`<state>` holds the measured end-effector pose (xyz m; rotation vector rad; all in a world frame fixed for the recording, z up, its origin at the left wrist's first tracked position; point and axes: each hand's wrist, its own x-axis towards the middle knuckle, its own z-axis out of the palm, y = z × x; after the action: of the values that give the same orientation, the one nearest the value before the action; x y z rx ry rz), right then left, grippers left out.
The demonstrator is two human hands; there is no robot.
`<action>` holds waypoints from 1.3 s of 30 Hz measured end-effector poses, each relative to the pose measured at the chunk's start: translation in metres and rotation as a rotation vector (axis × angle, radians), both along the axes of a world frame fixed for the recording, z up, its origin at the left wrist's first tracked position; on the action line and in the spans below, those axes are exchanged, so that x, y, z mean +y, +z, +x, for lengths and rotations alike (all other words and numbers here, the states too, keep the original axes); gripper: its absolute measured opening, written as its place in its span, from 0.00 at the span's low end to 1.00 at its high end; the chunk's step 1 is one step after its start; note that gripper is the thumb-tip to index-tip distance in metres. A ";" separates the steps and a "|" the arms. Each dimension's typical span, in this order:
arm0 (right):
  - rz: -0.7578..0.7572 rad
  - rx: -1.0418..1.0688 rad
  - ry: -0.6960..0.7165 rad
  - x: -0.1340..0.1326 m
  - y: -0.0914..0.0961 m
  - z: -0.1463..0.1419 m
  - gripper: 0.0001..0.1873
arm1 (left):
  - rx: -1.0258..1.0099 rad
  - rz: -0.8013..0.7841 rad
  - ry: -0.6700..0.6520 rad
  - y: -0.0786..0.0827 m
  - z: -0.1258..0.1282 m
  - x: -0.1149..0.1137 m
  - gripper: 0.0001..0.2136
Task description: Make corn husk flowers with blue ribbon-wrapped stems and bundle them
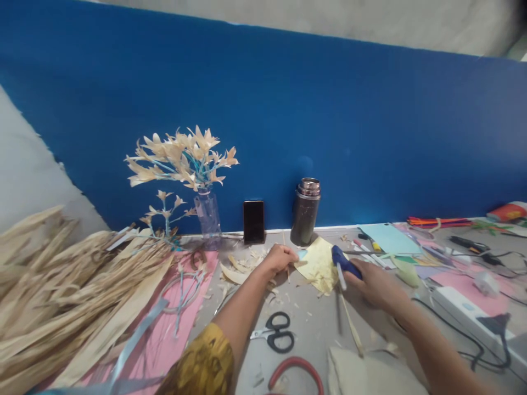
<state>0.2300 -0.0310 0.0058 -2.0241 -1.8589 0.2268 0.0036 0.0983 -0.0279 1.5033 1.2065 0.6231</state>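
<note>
My left hand [282, 260] is closed in a pinch on a small pale husk piece [301, 264], at the left edge of a yellow paper sheet [325, 252]. Its fingertips hide most of that piece. My right hand [376, 282] grips a blue hot glue gun [346, 262], with a whitish glue stick [341, 277] jutting from it. The glue gun is over the sheet's right side, apart from my left hand. Husk scraps lie on the sheet and around it. Black-handled scissors [280, 332] rest on the table nearer to me.
Dried husks [82, 296] heap up at left beside pink paper [164, 345]. Husk flowers stand in a clear vase [208, 216]. A phone [253, 222] and an uncapped flask [305, 214] stand by the blue wall. A power strip [473, 312] with cords lies right; a red-handled tool [296, 365] is in front.
</note>
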 end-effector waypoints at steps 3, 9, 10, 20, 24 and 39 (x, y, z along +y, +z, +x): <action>-0.087 -0.097 0.114 -0.007 0.005 0.010 0.09 | -0.096 -0.025 0.013 0.003 -0.003 0.000 0.08; 0.036 0.031 0.226 -0.013 0.007 0.010 0.13 | -0.324 0.018 0.086 0.026 0.007 -0.014 0.10; 0.100 0.138 0.205 -0.012 0.011 0.005 0.12 | -0.360 0.009 0.088 0.031 0.010 -0.018 0.11; -0.021 1.247 0.056 -0.010 0.019 -0.091 0.23 | -0.675 -0.213 0.295 0.061 0.012 -0.109 0.11; -0.144 1.498 0.094 -0.019 0.013 -0.115 0.21 | -0.800 -0.284 0.431 0.060 -0.001 -0.142 0.12; -0.160 1.606 0.060 -0.031 -0.003 -0.143 0.19 | -0.457 -0.132 0.229 0.042 -0.069 -0.177 0.11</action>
<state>0.0865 -0.0616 0.0026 -1.0299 -0.7889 1.4795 -0.0654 -0.0787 0.0141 1.0437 1.0419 0.9613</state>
